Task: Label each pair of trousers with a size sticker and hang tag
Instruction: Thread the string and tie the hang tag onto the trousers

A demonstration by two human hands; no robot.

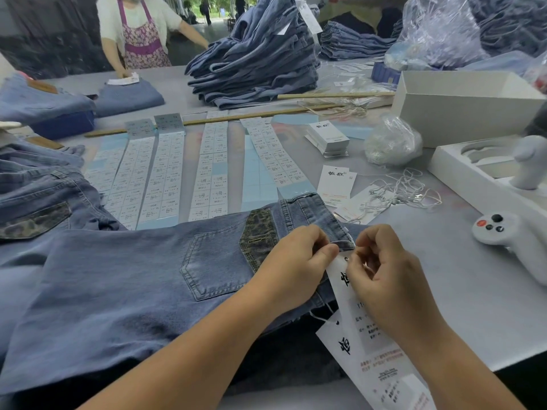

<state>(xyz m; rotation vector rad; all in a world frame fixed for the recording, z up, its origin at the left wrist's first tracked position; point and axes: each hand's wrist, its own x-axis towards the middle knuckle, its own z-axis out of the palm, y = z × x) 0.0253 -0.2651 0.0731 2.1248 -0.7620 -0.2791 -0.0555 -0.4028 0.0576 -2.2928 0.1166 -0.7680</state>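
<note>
Left hand pinching trousers belt loop, right hand fingers curled, pinching hang tag

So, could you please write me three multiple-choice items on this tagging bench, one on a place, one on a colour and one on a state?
1. Where is the stack of hang tags?
A. beyond the sticker sheets, to their right
B. inside the white box
C. on the folded jeans pile

2. What colour is the button nearest the table edge on the white controller?
A. green
B. red
C. yellow

3. What is the left hand doing?
A. lying flat
B. pinching the waistband of the jeans
C. peeling a sticker

Answers: 1 A, the stack stands on bare table right of the strips. 2 B, a red dot shows on its face. 3 B, thumb and fingers close on the denim beside the right hand, which works at the hang tag.
</note>
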